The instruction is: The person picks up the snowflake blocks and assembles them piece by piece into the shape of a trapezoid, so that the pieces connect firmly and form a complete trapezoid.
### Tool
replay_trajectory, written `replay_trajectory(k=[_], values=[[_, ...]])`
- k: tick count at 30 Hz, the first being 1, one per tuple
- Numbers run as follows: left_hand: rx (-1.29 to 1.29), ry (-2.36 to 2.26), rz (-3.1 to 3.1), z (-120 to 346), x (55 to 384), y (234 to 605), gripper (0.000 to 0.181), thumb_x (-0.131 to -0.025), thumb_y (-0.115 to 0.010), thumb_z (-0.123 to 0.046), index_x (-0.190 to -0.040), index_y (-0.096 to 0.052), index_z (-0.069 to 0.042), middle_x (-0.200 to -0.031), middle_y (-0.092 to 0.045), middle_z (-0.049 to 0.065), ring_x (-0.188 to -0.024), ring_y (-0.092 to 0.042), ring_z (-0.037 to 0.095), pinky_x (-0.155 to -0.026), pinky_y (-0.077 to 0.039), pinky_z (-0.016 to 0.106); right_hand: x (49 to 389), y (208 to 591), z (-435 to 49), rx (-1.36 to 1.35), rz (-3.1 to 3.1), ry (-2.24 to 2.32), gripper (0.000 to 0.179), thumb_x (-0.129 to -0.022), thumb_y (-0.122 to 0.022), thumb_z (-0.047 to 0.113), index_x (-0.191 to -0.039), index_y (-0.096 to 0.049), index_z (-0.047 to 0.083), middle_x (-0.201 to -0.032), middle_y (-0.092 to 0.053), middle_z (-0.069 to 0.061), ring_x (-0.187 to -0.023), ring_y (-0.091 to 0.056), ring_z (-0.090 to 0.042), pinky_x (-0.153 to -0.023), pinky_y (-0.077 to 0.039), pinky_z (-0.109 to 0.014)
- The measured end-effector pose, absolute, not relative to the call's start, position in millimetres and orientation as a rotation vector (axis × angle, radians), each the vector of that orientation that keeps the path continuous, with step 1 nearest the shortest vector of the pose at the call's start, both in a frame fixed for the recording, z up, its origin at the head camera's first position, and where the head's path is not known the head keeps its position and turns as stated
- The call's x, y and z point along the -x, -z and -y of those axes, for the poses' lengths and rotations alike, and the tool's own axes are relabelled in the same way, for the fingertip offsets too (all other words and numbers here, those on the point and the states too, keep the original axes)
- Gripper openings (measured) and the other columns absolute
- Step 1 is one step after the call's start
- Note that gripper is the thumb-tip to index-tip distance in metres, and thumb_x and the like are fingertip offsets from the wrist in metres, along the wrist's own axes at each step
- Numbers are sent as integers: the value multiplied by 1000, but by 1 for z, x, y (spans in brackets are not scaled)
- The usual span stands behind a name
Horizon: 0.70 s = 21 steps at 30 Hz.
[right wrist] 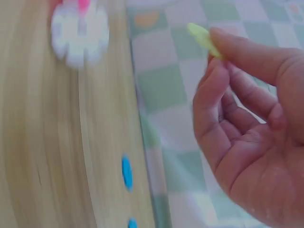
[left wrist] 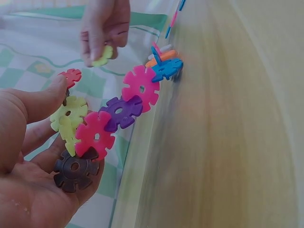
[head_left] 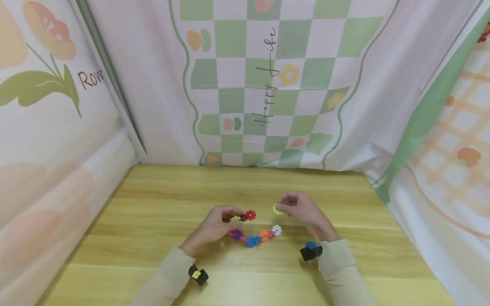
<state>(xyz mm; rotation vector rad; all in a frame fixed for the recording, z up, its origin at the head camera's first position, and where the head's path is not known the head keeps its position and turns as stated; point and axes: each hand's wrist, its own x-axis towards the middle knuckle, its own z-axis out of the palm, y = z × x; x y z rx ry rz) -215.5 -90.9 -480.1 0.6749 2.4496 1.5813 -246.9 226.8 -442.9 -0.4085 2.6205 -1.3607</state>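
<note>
My left hand [head_left: 215, 224] grips a chain of interlocking plastic snowflake discs, thumb on top and fingers beneath. In the left wrist view a dark disc [left wrist: 75, 172], a pink-red disc [left wrist: 96, 135], a yellow-green disc [left wrist: 69, 114] and a purple disc [left wrist: 122, 113] are linked near that palm. A red disc [head_left: 250, 215] sticks out past the thumb. The rest of the chain curves over the table through blue and orange discs to a white disc [head_left: 277, 230]. Off to the right, my right hand [head_left: 302, 209] pinches a single yellow snowflake disc [right wrist: 204, 39] between thumb and fingers, apart from the chain.
Blue pieces [right wrist: 127, 172] lie on the wooden table [head_left: 160, 187] on the right, and a pink piece [head_left: 314, 230] shows beside the right wrist. A checkered curtain [head_left: 264, 85] hangs along the table's back edge, with more fabric at both sides.
</note>
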Motion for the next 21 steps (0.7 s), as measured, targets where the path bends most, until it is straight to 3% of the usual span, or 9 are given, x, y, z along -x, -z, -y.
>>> replay_trajectory(k=[11, 21], values=[[-680, -1582, -2444, 89, 214, 478, 31, -99, -75, -26, -128, -73, -14, -127, -75, 4, -116, -69, 22, -97, -59, 35, 238, 440, -189, 381, -2400, 1627, 28, -96, -78, 24, -115, -72, 4, -103, -76, -13, -97, -72, -42, -89, -64, -50], [-699, -1600, -2423, 88, 214, 478, 30, -99, -75, -23, -127, -73, -14, -125, -76, 3, -115, -70, 22, -96, -59, 30, 233, 440, -179, 330, -2322, 1635, 25, -97, -77, 20, -113, -73, 0, -102, -76, -13, -85, -71, -20, -79, -63, -30]])
